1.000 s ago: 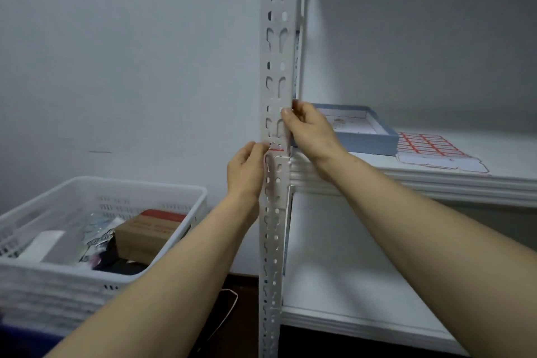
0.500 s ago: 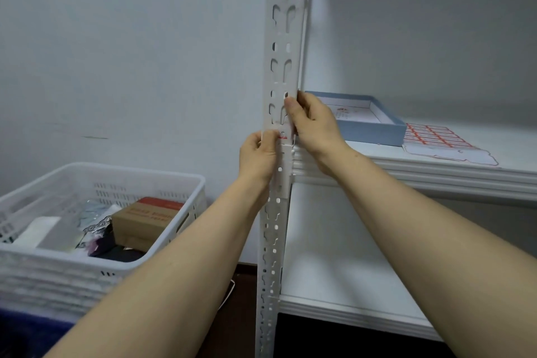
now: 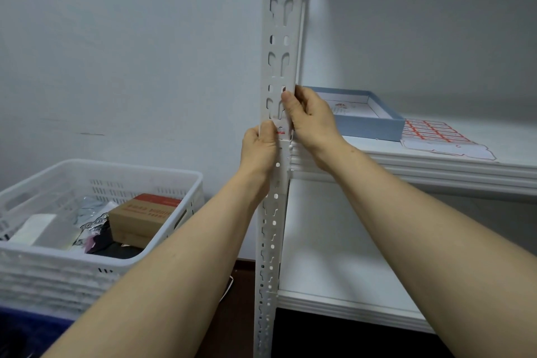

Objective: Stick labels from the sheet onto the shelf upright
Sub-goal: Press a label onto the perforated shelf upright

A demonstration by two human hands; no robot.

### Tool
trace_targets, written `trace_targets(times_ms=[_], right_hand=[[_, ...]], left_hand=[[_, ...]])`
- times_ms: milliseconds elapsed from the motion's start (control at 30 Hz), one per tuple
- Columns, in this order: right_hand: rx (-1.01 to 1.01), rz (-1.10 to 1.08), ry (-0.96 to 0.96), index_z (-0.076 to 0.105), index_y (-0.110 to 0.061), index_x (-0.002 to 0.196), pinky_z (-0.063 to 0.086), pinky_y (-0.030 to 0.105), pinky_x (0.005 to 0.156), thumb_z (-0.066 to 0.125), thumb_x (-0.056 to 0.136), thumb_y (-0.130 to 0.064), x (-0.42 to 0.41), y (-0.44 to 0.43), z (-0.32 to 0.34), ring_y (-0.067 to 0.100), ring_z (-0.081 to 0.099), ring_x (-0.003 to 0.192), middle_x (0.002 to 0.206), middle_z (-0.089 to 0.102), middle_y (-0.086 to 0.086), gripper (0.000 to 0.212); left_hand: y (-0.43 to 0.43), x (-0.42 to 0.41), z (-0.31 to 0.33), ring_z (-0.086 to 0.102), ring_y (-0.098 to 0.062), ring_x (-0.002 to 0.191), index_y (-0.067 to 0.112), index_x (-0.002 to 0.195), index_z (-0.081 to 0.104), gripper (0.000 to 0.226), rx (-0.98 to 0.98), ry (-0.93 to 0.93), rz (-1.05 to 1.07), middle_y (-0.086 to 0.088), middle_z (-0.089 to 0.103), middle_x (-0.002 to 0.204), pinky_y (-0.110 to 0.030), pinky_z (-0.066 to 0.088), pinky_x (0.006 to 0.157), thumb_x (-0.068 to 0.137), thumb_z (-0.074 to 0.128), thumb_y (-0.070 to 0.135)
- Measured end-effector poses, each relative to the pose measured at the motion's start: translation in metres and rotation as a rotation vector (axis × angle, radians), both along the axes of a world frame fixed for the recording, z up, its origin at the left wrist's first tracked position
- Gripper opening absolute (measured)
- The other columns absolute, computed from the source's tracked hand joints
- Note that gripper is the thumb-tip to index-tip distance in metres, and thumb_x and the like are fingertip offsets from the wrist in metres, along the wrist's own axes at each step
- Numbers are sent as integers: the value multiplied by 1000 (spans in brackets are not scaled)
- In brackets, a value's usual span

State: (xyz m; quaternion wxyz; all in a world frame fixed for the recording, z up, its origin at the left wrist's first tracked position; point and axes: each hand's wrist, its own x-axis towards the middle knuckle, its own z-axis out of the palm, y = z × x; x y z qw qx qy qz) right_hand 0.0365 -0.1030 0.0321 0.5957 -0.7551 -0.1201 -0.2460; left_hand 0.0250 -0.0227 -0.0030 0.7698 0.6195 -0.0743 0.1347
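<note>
Your two hands meet on the white slotted upright [image 3: 278,67] at the front corner of a shelf [image 3: 421,166], just above where the shelf joins it. A small white label [image 3: 281,131] with a red strip lies across the upright's front face, between your thumbs. Your left hand [image 3: 259,148] curls round the upright's left edge, thumb flat on the label's left end and fingers out of sight behind the metal. Your right hand [image 3: 311,120] wraps the right edge, thumb stretched up the face just above the label, and its other fingers are also hidden. This looks like a bracing hold: gripping from both sides steadies the upright so the thumbs can rub the label down. The face is narrow and cut with slots and holes, so the label's ends probably need folding round the edges, and any part over a hole has nothing to stick to. The sheet [image 3: 436,136] of red-edged labels lies flat on the shelf, well to your right, beside an open blue box [image 3: 374,126]. Your right arm has open room along the shelf to reach it. To the left, a white basket [image 3: 96,180] of goods sits lower, apart from the upright.
</note>
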Motion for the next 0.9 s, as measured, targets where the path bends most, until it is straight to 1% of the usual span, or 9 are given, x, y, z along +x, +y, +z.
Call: trace_targets(times_ms=[67,200,300,400,533,633,700,767,900], right_hand=[[-2,-4,-1,56,-11,117,47,40,97,49,96,-29,1,0,0,22,61,106,111,65,5,29],[3,1,-2,56,-10,118,48,39,97,49,96,-28,1,0,0,21,61,106,112,65,5,29],[-6,-1,-1,56,-10,120,47,36,97,49,96,-28,0,0,0,19,60,106,114,65,4,31],[-7,3,-6,55,-10,121,47,35,98,49,96,-27,0,0,0,18,60,107,115,64,3,32],[3,15,-4,56,-9,120,47,38,98,49,96,-27,0,0,1,19,60,107,115,65,4,30],[4,15,-4,56,-9,119,47,41,98,49,96,-27,1,0,0,21,61,107,114,66,5,30],[5,15,-2,56,-9,119,47,42,98,49,95,-27,1,0,-1,21,61,107,114,66,5,30],[4,14,-1,56,-9,119,47,42,98,49,95,-28,2,0,-1,21,61,107,114,66,5,31],[1,9,1,56,-10,119,47,43,98,50,95,-28,1,0,0,22,61,107,114,65,6,30]], left_hand=[[0,-1,0,43,-2,36,17,59,45,37,0,8,7,11,47,39,-10,31,35,94,35,18],[1,1,-3,40,-7,46,17,61,43,32,8,-2,32,4,44,54,-16,32,41,93,39,15],[3,0,-7,48,-8,53,17,68,51,26,-45,21,-30,6,52,58,-18,39,48,92,43,19],[4,-1,-5,51,-15,62,16,75,56,20,-90,56,-95,-1,54,68,-24,40,52,91,47,26],[2,3,-8,47,-13,57,17,69,51,21,-80,32,-21,1,51,63,-22,39,52,90,52,19],[1,5,-9,50,-8,50,16,73,49,19,-76,27,-15,2,53,62,-14,40,43,91,50,16],[1,5,-8,50,-7,47,15,74,48,18,-70,33,-23,2,52,62,-12,39,41,91,48,16],[1,6,-8,50,-6,47,15,75,47,16,-63,37,-22,1,52,63,-14,39,42,91,47,17],[2,10,-10,47,-11,56,16,74,46,17,-14,38,1,2,50,65,-21,38,49,91,46,19]])
